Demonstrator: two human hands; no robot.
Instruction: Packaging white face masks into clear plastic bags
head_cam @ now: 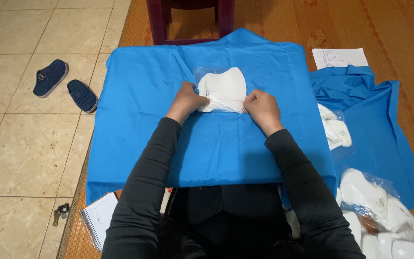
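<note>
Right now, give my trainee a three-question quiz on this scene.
1. True or false: both hands grip the white item in the clear bag.
2. What lies under it? A) blue cloth B) bare tile C) notebook
3. What footwear sits on the tiled floor?

Key:
1. True: left hand and right hand hold its near edge.
2. A, the blue cloth.
3. A pair of dark blue shoes.

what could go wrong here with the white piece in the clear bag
The left hand and right hand pinch only the near edge of the clear bag, so the white piece might slide toward the far end or bunch up. The blue cloth under it looks loose and could wrinkle or drag if the hands pull.
</note>
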